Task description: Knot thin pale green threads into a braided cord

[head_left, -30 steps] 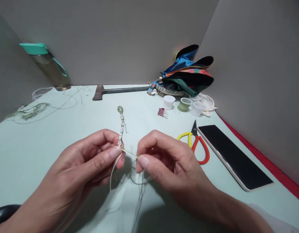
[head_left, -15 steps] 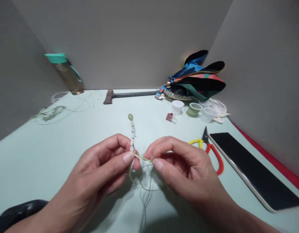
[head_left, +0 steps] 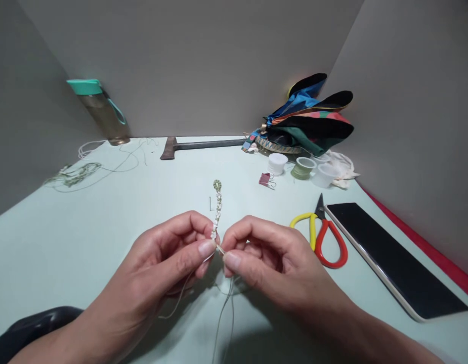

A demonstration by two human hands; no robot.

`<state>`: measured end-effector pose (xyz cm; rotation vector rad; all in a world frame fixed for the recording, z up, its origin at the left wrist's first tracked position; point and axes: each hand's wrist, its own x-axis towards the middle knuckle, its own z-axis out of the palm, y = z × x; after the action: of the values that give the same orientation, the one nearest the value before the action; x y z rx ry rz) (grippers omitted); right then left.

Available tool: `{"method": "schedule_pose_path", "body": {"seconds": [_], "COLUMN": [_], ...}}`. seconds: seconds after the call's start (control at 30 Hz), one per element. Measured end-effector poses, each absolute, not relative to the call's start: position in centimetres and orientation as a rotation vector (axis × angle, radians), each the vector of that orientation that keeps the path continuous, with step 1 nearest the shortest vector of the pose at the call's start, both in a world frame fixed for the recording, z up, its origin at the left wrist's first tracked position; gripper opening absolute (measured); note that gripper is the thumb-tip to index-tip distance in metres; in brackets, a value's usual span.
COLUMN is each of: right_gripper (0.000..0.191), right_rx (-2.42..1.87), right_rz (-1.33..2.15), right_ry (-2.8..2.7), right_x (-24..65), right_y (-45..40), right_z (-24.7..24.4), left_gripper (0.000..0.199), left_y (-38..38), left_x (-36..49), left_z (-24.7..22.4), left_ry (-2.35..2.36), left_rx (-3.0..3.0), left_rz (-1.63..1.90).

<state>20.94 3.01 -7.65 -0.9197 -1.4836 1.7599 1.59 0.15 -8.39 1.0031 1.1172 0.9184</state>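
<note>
A green-and-white beaded cord band is clamped at its near end in the grip of the left hand, its looped end pointed away over the worktop. Just beside it, pale cords are pinched in the grip of the right hand.

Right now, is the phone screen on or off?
Off, by the look of it: the phone screen faces up, plain black, with nothing lit.

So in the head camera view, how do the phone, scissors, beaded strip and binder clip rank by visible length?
Longest to shortest:
1. Phone
2. Scissors
3. Beaded strip, its lower end hidden by fingers
4. Binder clip
</note>
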Motion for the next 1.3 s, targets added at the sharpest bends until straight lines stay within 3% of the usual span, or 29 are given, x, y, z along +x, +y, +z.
{"method": "schedule_pose_path", "body": {"seconds": [0.73, 1.13, 1.3], "right_gripper": [0.01, 0.016, 0.017], "right_rx": [-0.959, -0.875, -0.848], "right_rz": [1.666, 1.223, 1.31], "right_ry": [-1.539, -1.922, -1.856], "right_x": [20.7, 21.3, 21.3], "right_y": [2.5, 1.9, 1.7], "right_z": [-7.6, -8.1, -8.5], "left_gripper": [0.023, 0.034, 0.033], "left_y": [0.2, 0.5, -0.4], "left_x": [1.6, 2.5, 2.3], "left_z": [-8.5, -7.8, -7.8], "left_ry": [1.215, 1.295, 1.312], "left_rx": [1.062, 1.032, 0.954], "left_rz": [0.957, 0.958, 0.995]}}
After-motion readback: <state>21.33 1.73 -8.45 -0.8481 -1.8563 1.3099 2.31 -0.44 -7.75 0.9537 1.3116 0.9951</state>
